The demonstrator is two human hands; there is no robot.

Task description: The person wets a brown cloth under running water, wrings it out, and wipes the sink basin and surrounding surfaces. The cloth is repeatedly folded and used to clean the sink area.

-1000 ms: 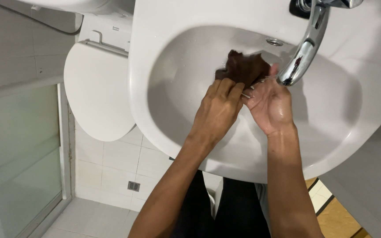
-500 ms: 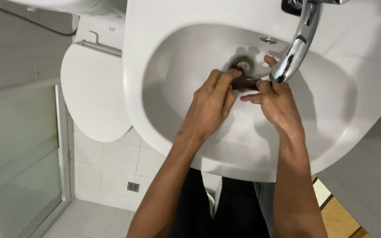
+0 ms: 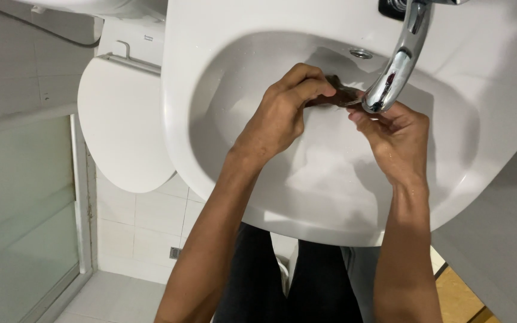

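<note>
Fingers of both hands pinch a small dark brown cloth (image 3: 335, 96), stretched taut betw. them just under the tap spout (image 3: 397, 72), over the basin's far side, approx. 12 o'clock of the bowl. Most of the cloth is hidden behind the left fingers and the spout tip; its true shape can't be made out. Right fingertips partly covered by the spout too. Tap's top is cut off by the frame edge.

Vs 0.5 s ago: cloth is pulled thinner and flatter; a sec ago it was a bunched wad. Hands sit slightly further apart, drain no longer visible beneath them.

Left hand (image 3: 279, 113) curls knuckles-up, fingers closed narrow on the cloth's left end, wrist bent, forearm running down to 7 o'clock. Right hand (image 3: 396, 134) grips the right end, fingers folded, skin wet, forearm dropping to 6 o'clock.

White sink (image 3: 210, 72) fills the upper frame; toilet lid (image 3: 121, 125) at 9 o'clock, glass shower panel (image 3: 19, 209) at 8 o'clock, tiled floor below.
</note>
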